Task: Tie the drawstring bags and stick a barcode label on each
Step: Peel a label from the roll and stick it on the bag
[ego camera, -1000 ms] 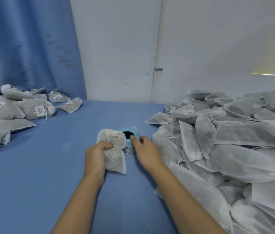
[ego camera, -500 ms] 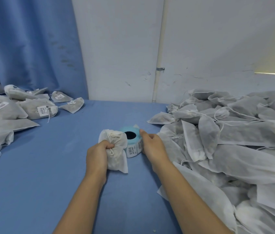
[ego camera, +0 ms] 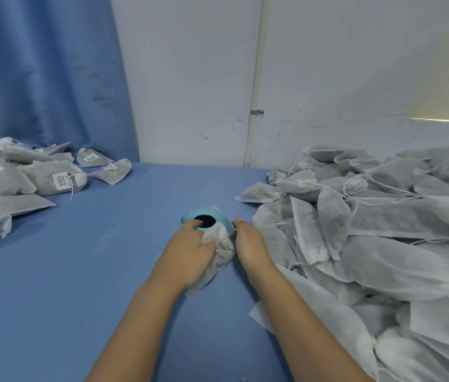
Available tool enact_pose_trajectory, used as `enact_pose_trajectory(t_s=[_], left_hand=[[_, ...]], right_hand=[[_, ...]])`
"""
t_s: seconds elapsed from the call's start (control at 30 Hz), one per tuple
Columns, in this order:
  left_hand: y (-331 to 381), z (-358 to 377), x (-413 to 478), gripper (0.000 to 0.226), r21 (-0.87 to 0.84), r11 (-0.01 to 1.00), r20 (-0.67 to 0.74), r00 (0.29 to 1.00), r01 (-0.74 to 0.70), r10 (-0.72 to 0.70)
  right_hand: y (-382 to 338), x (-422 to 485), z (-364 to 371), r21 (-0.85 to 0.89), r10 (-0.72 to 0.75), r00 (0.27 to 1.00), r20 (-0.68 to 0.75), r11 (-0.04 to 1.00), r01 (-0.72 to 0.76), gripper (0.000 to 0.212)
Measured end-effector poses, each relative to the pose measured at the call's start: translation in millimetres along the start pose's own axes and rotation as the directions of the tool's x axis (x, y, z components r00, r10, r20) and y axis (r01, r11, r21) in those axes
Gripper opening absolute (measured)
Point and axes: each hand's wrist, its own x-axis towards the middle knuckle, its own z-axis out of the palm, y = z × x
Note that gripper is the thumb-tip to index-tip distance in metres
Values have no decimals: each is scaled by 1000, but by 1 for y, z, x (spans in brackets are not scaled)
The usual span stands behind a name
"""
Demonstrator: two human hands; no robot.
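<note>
A small white drawstring bag (ego camera: 222,253) lies on the blue table (ego camera: 80,271) at the centre. My left hand (ego camera: 188,252) grips the bag from the left, and its index finger reaches onto the top of the light-blue barcode label roll (ego camera: 205,219) just behind the bag. My right hand (ego camera: 248,239) sits to the right of the bag with its fingertips against the roll's right side. Those fingertips are turned away from the camera, so what they hold is hidden.
A large heap of white drawstring bags (ego camera: 383,244) with loose cords fills the right side, touching my right forearm. Tied bags with barcode labels (ego camera: 52,177) lie at the far left. A white wall (ego camera: 190,92) and blue curtain (ego camera: 38,70) close off the back.
My left hand has carried the bag to the right, in front of the roll, and its index finger now lies on the roll's top. My right hand stays at the roll's right side.
</note>
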Motion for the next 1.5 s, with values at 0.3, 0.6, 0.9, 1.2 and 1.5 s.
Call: enact_pose_trajectory(t_s=[0.3, 0.6, 0.9, 1.2, 1.5], left_hand=[[0, -8, -12, 27, -402, 915, 10, 1000, 15, -12], [17, -15, -13, 30, -887, 444, 61, 985, 127, -158], [-5, -43, -21, 27, -997, 69, 7, 887, 44, -462], [-12, -44, -22, 22, -994, 107, -73, 833, -17, -548], [-12, -42, -21, 23, -994, 104, -90, 823, -38, -561]], right_hand=[[-8, 3, -4, -91, 29, 999, -35, 995, -32, 33], [-16, 0, -4, 319, -5, 970, 244, 945, -75, 16], [-10, 1, 7, -545, -470, 873, 134, 701, 461, 29], [-13, 18, 30, -793, -471, 721, 508, 72, 605, 34], [-16, 22, 22, -720, -353, 802, 482, 363, 592, 53]])
